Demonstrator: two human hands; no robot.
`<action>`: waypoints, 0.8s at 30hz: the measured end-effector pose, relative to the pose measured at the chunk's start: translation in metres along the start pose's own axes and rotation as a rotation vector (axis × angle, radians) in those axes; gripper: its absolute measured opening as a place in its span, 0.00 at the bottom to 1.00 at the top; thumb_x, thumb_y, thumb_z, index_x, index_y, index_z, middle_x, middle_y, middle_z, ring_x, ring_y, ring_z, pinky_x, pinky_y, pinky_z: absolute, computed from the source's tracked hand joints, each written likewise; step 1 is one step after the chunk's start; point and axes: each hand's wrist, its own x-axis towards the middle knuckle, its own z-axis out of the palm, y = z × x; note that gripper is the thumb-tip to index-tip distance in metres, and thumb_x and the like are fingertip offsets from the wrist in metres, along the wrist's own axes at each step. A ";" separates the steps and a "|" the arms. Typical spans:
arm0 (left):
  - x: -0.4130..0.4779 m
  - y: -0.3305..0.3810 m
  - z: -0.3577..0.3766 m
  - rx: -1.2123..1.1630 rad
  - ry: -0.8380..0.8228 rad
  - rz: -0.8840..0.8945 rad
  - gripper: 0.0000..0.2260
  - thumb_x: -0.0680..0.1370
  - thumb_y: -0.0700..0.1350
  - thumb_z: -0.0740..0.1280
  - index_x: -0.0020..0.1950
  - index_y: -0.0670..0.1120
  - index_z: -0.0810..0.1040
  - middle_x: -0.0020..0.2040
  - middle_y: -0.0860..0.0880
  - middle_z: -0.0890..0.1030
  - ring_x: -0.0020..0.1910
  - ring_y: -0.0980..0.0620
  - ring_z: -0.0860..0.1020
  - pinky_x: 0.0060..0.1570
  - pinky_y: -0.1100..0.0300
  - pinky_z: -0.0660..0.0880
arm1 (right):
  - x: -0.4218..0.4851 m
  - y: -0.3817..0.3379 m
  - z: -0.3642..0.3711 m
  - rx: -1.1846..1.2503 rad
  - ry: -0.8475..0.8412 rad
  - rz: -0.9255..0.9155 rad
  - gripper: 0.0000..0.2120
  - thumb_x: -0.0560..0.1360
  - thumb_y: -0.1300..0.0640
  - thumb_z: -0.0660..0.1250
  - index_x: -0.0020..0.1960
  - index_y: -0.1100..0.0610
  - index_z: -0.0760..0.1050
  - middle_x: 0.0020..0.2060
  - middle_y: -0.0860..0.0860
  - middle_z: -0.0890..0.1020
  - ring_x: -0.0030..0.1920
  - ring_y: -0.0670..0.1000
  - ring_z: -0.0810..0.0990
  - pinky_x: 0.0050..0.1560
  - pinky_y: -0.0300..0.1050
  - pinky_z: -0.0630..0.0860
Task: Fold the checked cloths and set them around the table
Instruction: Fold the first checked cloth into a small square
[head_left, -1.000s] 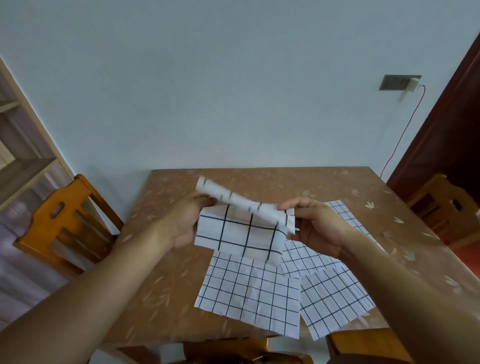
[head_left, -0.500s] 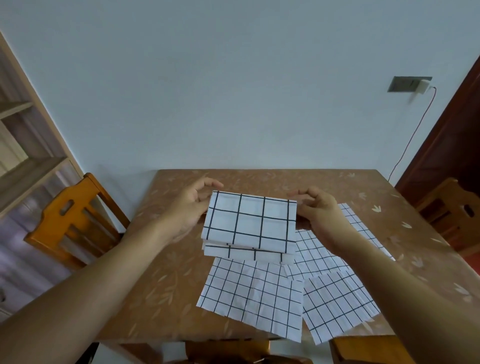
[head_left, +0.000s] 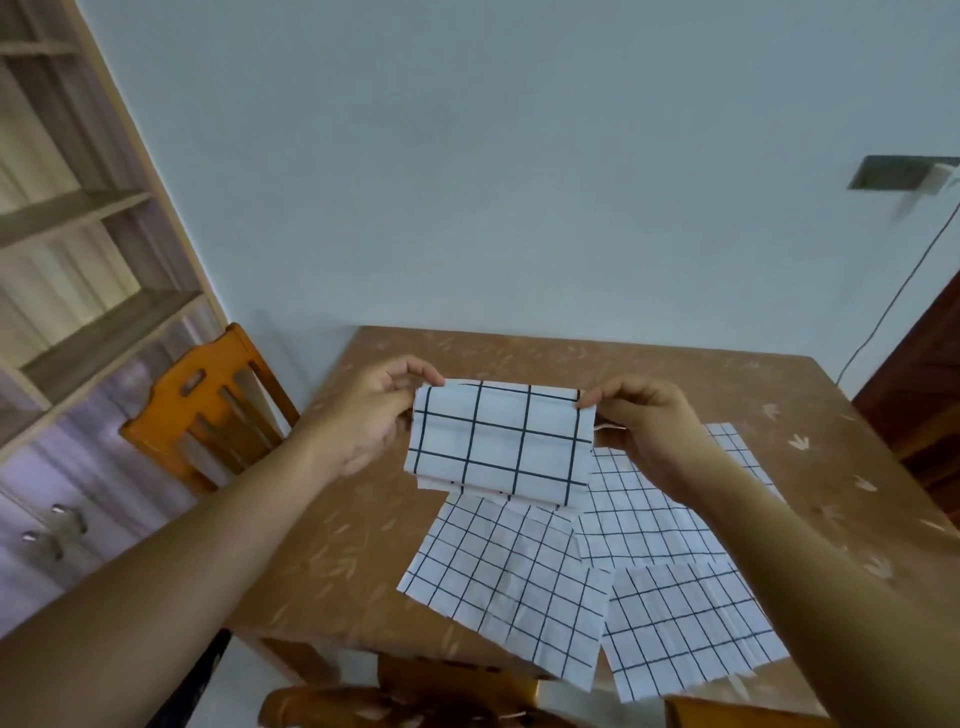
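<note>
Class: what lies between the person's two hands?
In the head view, a folded checked cloth, its upper corners pinched by the left hand and the right hand.

One wide camera, worn on the head, looked forward and down across the table (head_left: 337, 540) from its near side, close above it, facing the pale wall (head_left: 493, 182) behind.

I count four checked cloths: one folded cloth (head_left: 498, 441), three flat cloths (head_left: 498, 577). My left hand (head_left: 371, 415), my right hand (head_left: 649, 431): two. One table (head_left: 675, 384).
</note>
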 end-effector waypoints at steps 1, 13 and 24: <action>-0.002 0.000 0.002 0.005 0.000 -0.010 0.13 0.82 0.30 0.61 0.46 0.44 0.81 0.43 0.47 0.85 0.42 0.48 0.81 0.42 0.54 0.78 | 0.000 0.000 -0.004 -0.010 -0.014 0.003 0.20 0.79 0.75 0.60 0.40 0.59 0.84 0.44 0.53 0.87 0.40 0.50 0.83 0.38 0.41 0.79; -0.063 -0.041 0.000 -0.032 0.147 -0.090 0.12 0.75 0.44 0.75 0.58 0.51 0.81 0.58 0.44 0.83 0.55 0.43 0.84 0.50 0.46 0.81 | -0.003 0.034 0.014 -0.064 -0.112 0.052 0.08 0.80 0.67 0.67 0.46 0.58 0.83 0.40 0.55 0.85 0.42 0.52 0.83 0.44 0.49 0.81; -0.112 -0.051 -0.078 0.554 -0.053 -0.060 0.18 0.69 0.62 0.78 0.56 0.62 0.82 0.51 0.57 0.82 0.52 0.54 0.82 0.60 0.42 0.78 | -0.016 0.014 0.137 -0.409 -0.311 -0.192 0.18 0.75 0.71 0.68 0.44 0.46 0.78 0.39 0.57 0.76 0.39 0.47 0.73 0.42 0.43 0.72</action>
